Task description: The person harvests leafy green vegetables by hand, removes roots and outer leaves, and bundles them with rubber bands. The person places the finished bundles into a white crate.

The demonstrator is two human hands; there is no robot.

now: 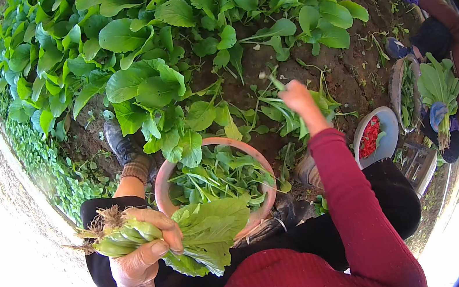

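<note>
My left hand (149,247) is closed round a bunch of leafy greens (219,228), whose pale stalks and soil-covered roots point left, with the leaves to the right. Farther forward, my right hand (297,96) grips a green stalk (277,83) above the soil; its far end is blurred. Cut or pulled greens lie on the ground beneath that hand. Between my legs, a round pinkish tub (267,169) holds loose leaves and stems. Leafy green plants (122,35) grow thickly beyond it.
A pale basin (389,134) with red pieces stands right of my knee. Farther right, a co-worker in patterned purple sleeves reaches among plants and holds a bunch of greens (438,81). Near them are an oval basin (396,93) of greens and a slatted crate (417,161).
</note>
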